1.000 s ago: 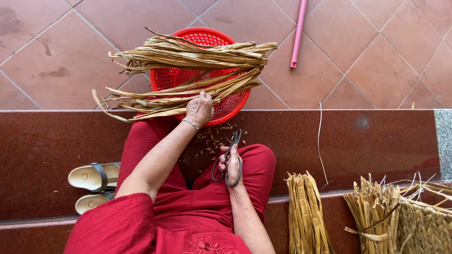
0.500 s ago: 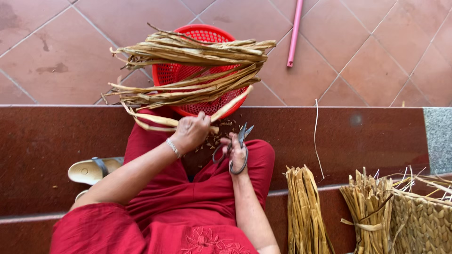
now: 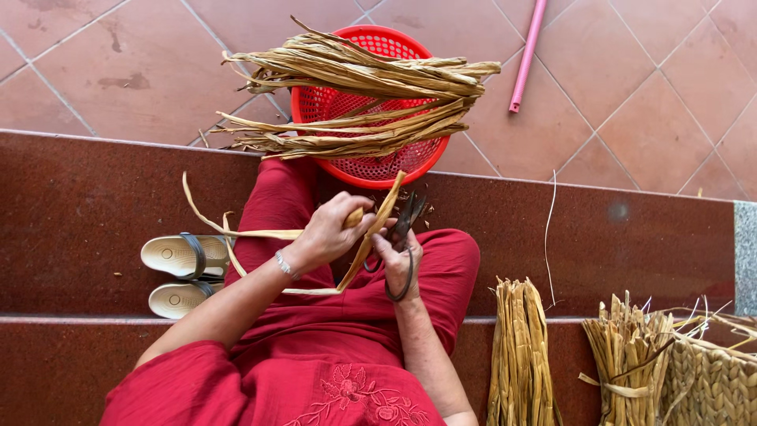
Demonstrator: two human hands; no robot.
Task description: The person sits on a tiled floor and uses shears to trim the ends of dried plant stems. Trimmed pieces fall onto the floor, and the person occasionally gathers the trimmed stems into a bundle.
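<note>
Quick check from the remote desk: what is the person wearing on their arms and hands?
Both forearms are bare, with no gloves and no sleeves reaching the wrists. The left hand has a thin silver-coloured bracelet at the wrist. The right hand shows no jewellery that I can make out. The red clothing has floral embroidery.

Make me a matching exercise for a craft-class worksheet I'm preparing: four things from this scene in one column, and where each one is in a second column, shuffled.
Things:
1. scissors
2. red basket
3. sandals
4. pink stick

Places:
A. on the tiled floor, upper right
B. in the right hand
C. on the dark red step, left of the person's legs
D. under the pile of dried leaves

Pairs: 1-B, 2-D, 3-C, 4-A
</note>
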